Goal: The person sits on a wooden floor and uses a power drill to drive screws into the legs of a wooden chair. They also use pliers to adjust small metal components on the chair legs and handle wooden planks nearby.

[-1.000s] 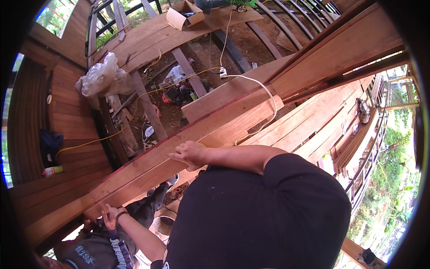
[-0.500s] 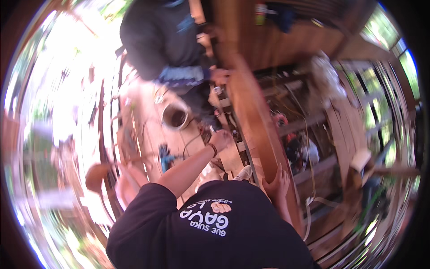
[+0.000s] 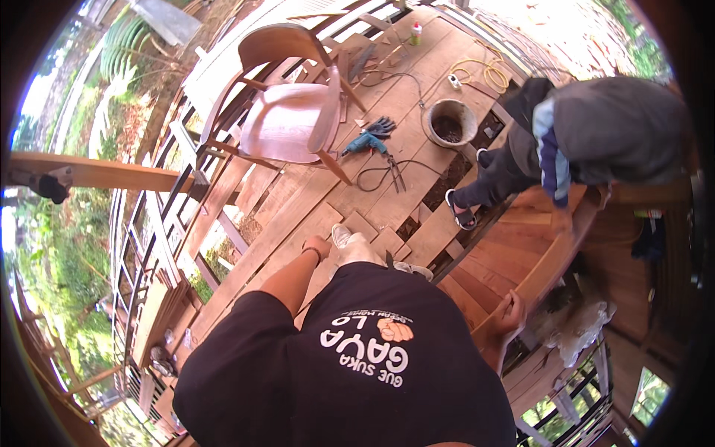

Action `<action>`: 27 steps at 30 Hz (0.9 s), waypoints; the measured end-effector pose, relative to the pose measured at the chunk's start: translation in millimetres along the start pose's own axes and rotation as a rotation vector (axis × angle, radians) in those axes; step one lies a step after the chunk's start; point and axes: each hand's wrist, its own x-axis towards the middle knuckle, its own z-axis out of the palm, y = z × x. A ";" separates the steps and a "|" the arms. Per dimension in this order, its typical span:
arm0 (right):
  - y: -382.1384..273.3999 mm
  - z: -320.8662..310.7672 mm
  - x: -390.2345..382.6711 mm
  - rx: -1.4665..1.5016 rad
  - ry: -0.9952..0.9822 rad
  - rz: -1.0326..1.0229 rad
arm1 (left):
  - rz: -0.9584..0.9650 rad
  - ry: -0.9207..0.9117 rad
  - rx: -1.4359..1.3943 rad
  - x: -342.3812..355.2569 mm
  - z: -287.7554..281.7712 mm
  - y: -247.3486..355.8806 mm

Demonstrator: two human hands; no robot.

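Note:
My right hand (image 3: 510, 316) grips the rim of a large wooden panel (image 3: 495, 257) with a curved raised edge, fingers over the rim. The panel is tilted on my right side. A co-worker (image 3: 611, 134) in dark clothes bends over its far end, with a hand (image 3: 562, 221) on it. My left hand (image 3: 319, 246), a band at its wrist, hangs with fingers curled in above the plank floor (image 3: 298, 216), near my shoe; nothing shows in it. Ahead of it lie a blue-green power drill (image 3: 366, 143) and a dark glove (image 3: 381, 127).
A wooden armchair (image 3: 287, 123) stands ahead on the left. A bucket (image 3: 450, 123) with dark contents sits near the co-worker's feet. Cords (image 3: 387, 175) trail over the boards. Gaps (image 3: 439, 192) open between planks. A clear plastic sheet (image 3: 581, 328) lies at the right.
My view has swung to the right, and the blur has cleared. The armchair is now fully in sight. My left hand has drawn back from near the co-worker's feet; my right hand stays on the panel.

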 end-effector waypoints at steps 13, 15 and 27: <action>-142.5 210.4 59.7 0.213 -0.568 0.252 | -0.103 -0.083 -0.542 54.9 -125.5 -84.6; -139.8 230.7 32.1 0.205 -0.527 0.251 | -0.119 -0.059 -0.553 79.9 -159.4 -91.4; -123.4 282.7 44.4 0.140 -0.885 0.436 | 0.220 0.031 -0.660 91.0 -246.4 103.0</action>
